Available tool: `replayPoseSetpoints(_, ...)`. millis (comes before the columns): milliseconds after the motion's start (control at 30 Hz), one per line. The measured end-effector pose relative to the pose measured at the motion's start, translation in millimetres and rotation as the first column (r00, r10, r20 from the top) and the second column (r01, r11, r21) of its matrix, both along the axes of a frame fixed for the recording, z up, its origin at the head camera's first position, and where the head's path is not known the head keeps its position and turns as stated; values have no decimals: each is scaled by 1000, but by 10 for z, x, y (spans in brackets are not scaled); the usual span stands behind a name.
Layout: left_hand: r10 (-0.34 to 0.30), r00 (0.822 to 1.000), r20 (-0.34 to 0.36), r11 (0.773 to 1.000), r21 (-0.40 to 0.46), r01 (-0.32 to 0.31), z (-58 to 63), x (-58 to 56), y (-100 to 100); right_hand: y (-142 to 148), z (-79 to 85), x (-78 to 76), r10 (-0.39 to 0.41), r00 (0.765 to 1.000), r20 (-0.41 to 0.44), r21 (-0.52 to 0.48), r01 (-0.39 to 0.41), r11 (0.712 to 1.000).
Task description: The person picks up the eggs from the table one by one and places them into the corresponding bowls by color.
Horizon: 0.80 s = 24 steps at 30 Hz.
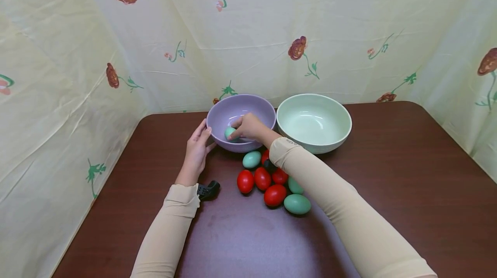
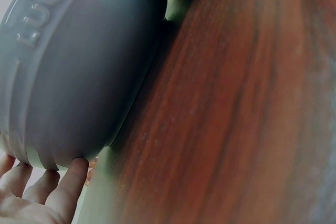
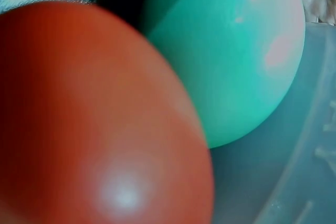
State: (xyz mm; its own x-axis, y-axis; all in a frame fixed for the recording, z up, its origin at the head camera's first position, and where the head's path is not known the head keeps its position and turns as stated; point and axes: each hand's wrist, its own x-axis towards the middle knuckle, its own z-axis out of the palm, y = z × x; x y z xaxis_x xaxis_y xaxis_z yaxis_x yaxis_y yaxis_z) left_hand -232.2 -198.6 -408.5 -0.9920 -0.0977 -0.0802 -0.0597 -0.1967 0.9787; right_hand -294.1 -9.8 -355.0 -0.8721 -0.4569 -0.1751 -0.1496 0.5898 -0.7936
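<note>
My right hand (image 1: 252, 127) reaches into the purple bowl (image 1: 217, 137) and pinches a green egg (image 1: 230, 132) low inside it. At the bowl's left side, my left hand (image 1: 197, 150) rests its fingers against the outer wall, with the thumb by the rim. Raised letters mark that wall in the left wrist view, where several fingers (image 2: 71, 187) touch the bowl. In front of the bowl lie several red eggs (image 1: 245, 181) and green eggs (image 1: 297, 204), some partly hidden by my right sleeve. A red egg (image 3: 105, 119) and a green egg (image 3: 236, 61) fill the right wrist view.
A pale green bowl (image 1: 314, 124) stands right beside the purple one, with no eggs visible in it. Both sit near the back edge of the dark brown table (image 1: 407, 174). A flowered curtain (image 1: 256, 32) hangs behind.
</note>
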Motion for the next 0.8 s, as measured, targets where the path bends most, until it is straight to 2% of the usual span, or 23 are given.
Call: replayPoseSetpoints(800, -3, 1000, -18, 1000, -9, 3, 0, 1, -2, -14, 11, 12, 4, 1000, -23, 33, -4, 999)
